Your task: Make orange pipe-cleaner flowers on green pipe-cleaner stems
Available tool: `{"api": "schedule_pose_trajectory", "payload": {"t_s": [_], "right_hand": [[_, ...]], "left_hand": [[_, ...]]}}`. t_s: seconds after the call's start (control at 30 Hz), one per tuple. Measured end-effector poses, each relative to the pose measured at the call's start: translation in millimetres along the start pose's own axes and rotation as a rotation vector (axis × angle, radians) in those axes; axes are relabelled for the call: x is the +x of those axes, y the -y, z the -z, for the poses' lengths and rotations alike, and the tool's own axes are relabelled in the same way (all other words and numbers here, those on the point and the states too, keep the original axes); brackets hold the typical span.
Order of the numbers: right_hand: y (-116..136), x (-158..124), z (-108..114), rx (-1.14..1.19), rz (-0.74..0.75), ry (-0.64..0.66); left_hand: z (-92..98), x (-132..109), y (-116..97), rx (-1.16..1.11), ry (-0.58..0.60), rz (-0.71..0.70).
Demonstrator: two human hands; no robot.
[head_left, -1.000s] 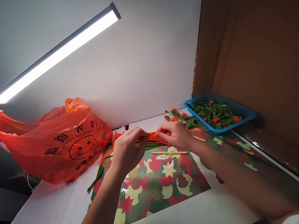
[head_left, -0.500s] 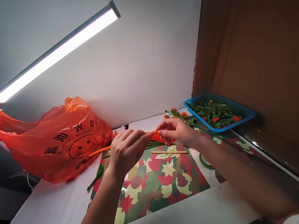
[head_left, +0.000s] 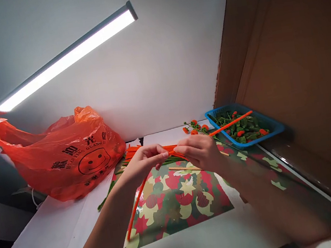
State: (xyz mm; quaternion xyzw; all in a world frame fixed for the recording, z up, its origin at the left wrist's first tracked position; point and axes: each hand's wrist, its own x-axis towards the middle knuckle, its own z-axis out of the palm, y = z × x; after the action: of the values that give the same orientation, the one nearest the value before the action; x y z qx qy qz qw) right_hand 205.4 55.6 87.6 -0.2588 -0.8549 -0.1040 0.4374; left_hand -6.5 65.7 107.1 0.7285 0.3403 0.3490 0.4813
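My left hand and my right hand are both pinched on an orange pipe cleaner held above the patterned paper. One end of it hangs down to the lower left past my left wrist. The other end sticks out to the right, over the blue basket. Just behind my hands lies a pile of orange pipe cleaners with green ones beside it. A thin wooden stick lies on the paper under my right hand.
A red plastic bag with a smiley print sits at the back left. The blue basket at the right holds green leaves and small orange flowers; a flower sprig lies beside it. Brown cardboard walls the right side. A light bar hangs above.
The pipe cleaner has been pulled out of the pile and lifted; it now bends between my hands, one end hanging lower left and the other reaching right over the basket.
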Motion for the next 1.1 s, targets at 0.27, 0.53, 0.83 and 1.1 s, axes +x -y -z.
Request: {"api": "schedule_pose_trajectory", "payload": {"t_s": [0.27, 0.53, 0.83, 1.1], "right_hand": [[0, 9, 8, 0.521, -0.484, 0.112], [-2, 10, 22, 0.833, -0.691, 0.26], [5, 12, 22, 0.644, -0.613, 0.247], [0, 9, 12, 0.017, -0.079, 0.058]], "left_hand": [[-8.6, -2, -9, 0.822, -0.395, -0.599], [-3.9, -10, -7, 1.224, -0.486, -0.977], [-7.0, -10, -15, 1.237, -0.425, -0.876], [-10.9, -8, -17, 0.64, -0.225, -0.357]]}}
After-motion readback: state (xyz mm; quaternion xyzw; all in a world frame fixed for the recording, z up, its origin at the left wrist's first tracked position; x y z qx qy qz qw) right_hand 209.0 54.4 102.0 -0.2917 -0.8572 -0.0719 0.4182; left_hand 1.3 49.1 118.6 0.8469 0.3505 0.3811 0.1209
